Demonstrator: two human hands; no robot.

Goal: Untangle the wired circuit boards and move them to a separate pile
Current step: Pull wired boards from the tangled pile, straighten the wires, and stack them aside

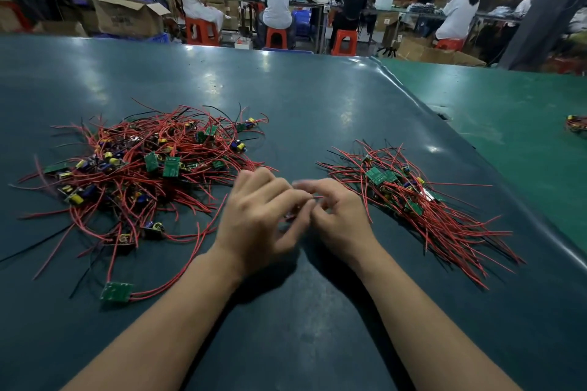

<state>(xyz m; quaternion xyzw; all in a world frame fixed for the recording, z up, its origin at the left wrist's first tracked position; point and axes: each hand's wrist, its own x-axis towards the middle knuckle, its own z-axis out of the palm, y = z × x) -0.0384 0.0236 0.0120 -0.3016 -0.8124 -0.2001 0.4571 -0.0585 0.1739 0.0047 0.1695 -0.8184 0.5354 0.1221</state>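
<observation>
Both forearms reach up from the bottom edge to mid-frame, where the left hand (259, 219) and right hand (333, 216) meet, fingers curled and pinching a red wire (317, 197) between them; blur hides any board. Tangled pile (136, 174) lies at left, sorted pile (422, 200) at right, on the dark table (301, 98). Best to ease leads apart gently, not yank.

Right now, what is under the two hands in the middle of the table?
Between the left hand and the right hand, a short bit of red wire shows at the fingertips. Any board it belongs to is covered by the hands and blurred. Below them lies the table.
</observation>
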